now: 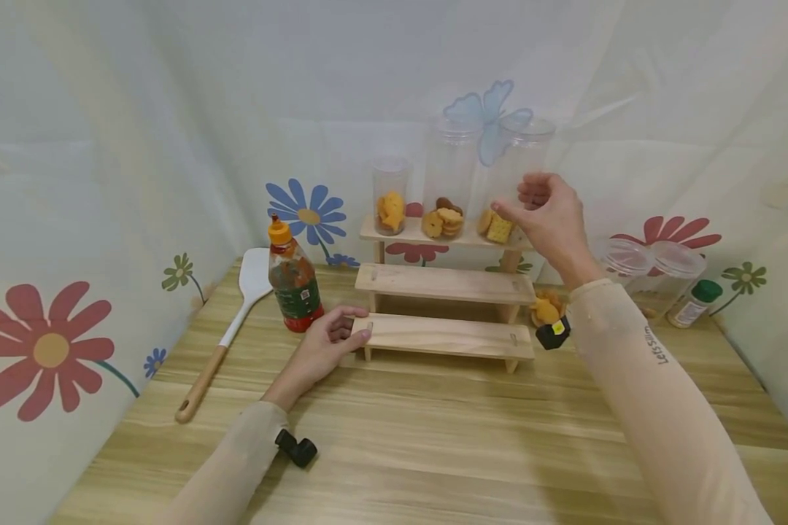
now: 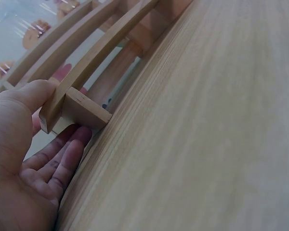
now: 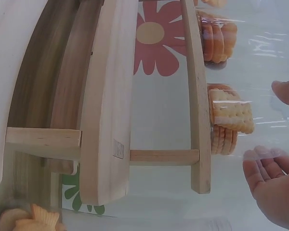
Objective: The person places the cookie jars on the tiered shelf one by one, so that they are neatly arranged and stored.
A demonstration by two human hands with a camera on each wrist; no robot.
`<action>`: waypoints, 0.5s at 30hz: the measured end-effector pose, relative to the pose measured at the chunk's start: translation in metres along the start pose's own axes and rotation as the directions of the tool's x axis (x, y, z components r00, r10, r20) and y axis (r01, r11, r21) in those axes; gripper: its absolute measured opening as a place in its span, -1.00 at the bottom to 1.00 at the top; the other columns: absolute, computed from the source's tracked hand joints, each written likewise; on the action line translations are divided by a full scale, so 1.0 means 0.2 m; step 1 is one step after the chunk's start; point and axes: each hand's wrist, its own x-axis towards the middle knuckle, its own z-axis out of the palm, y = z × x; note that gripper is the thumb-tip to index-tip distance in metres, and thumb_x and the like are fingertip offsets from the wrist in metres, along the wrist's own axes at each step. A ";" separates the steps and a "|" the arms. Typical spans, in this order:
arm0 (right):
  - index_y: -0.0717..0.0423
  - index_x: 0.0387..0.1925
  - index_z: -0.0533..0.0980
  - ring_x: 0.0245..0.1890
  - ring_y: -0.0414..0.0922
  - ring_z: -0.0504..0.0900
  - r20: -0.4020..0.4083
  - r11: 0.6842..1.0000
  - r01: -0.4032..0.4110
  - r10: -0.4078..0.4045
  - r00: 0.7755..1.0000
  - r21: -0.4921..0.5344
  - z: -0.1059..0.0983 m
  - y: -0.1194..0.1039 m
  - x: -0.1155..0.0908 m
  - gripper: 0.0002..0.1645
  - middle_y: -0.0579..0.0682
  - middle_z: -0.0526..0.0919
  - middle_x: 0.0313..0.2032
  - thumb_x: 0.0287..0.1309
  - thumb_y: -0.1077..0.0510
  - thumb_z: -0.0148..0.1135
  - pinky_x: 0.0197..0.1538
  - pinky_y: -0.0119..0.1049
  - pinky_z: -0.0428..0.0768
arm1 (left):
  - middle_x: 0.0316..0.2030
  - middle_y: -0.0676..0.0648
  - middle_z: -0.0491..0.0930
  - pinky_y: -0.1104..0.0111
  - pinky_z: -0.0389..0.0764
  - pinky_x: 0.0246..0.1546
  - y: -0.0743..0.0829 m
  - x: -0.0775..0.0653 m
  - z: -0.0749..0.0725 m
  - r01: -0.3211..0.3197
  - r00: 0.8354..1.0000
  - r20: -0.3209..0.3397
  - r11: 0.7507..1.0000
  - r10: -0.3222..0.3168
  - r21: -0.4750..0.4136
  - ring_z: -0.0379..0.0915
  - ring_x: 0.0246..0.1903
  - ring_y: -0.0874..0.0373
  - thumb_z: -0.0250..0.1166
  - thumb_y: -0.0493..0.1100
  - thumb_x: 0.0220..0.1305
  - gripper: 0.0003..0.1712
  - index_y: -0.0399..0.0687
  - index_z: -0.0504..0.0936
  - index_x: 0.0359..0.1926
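My left hand (image 1: 325, 339) holds the left end of the lowest step of a wooden three-tier display stand (image 1: 446, 332). In the left wrist view, the thumb (image 2: 36, 94) lies against the board's end and the other fingers curl beside its leg. My right hand (image 1: 551, 219) is raised at the top tier, thumb and fingers spread apart, right beside a tall clear jar of square crackers (image 1: 499, 227). In the right wrist view these crackers (image 3: 231, 113) sit low in the jar. Left of it on that tier stand a jar of round cookies (image 1: 443, 219) and a shorter jar of orange fish-shaped crackers (image 1: 390, 211).
A sauce bottle (image 1: 295, 284) with an orange cap stands left of the stand, beside a white spatula (image 1: 236, 321) with a wooden handle. To the right are another container of orange snacks (image 1: 547, 310), clear lidded jars (image 1: 676, 270) and a green-capped shaker (image 1: 694, 302). A flowered curtain hangs behind.
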 end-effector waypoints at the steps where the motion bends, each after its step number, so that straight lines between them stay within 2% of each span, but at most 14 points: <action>1: 0.15 0.58 0.35 0.41 0.08 0.55 0.004 1.000 -0.006 0.006 1.000 0.003 0.00 0.00 0.00 0.06 0.16 0.55 0.44 0.29 -0.20 0.65 0.54 -0.07 0.48 | -0.01 -0.20 0.76 0.36 0.63 -0.10 0.00 0.00 0.00 0.001 1.000 0.000 1.000 -0.001 -0.001 0.66 -0.09 -0.02 0.51 -0.03 0.54 -0.53 0.02 0.67 0.36; 7: 0.16 0.63 0.32 0.47 0.08 0.53 0.008 0.999 -0.016 0.016 1.000 0.030 0.01 0.00 -0.01 0.08 0.15 0.52 0.49 0.31 -0.14 0.66 0.56 -0.08 0.46 | -0.01 -0.20 0.76 0.37 0.63 -0.10 -0.01 0.00 0.00 -0.004 1.000 -0.007 1.000 0.004 0.000 0.66 -0.08 -0.02 0.51 -0.04 0.54 -0.54 0.01 0.68 0.35; 15: 0.05 0.75 0.17 0.54 0.08 0.47 -0.016 0.999 -0.036 0.035 0.999 -0.013 0.01 0.01 -0.04 0.25 0.10 0.44 0.59 0.28 -0.24 0.66 0.60 -0.02 0.41 | -0.01 -0.21 0.76 0.36 0.63 -0.10 0.00 0.00 0.00 -0.011 1.000 0.005 1.000 0.011 -0.009 0.67 -0.09 -0.02 0.50 -0.04 0.55 -0.54 0.01 0.67 0.36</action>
